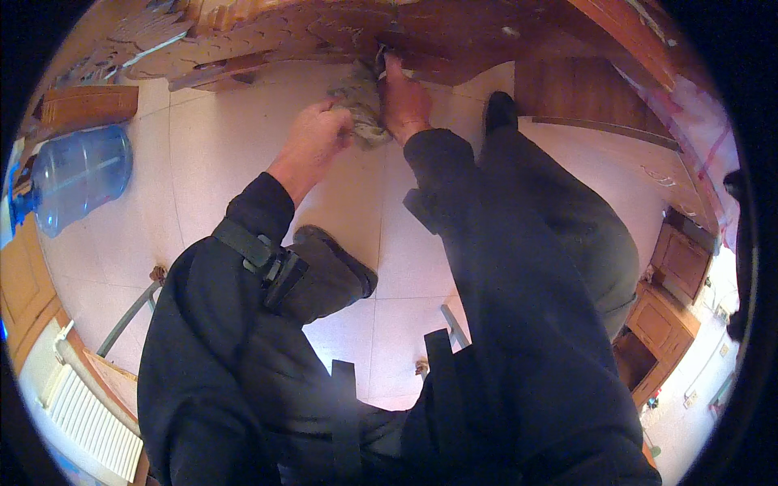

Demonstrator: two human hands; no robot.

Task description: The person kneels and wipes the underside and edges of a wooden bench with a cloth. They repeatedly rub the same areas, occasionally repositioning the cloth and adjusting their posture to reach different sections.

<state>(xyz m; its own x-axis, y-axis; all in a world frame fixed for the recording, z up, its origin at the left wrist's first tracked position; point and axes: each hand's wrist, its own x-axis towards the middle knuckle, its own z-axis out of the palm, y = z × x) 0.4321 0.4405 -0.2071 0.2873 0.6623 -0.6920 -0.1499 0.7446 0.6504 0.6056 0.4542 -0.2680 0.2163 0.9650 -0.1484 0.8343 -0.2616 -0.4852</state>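
Observation:
My left hand (322, 130) is closed on the lower left side of a crumpled, greenish-grey patterned cloth (358, 106). Right beside the cloth, my right hand (406, 100) reaches up to the lower front of a carved wooden piece of furniture (292, 33). A small dark item with a shiny edge (382, 58) shows at the right fingers; whether they grip it or only touch it is not clear. The cloth hangs between both hands, above the tiled floor.
A large blue water bottle (85, 173) lies on the pale tiled floor (231, 158) at left. A white radiator (94, 419) is at lower left. Wooden cabinets (659, 322) stand at right. My shoes (340, 261) are close below my hands.

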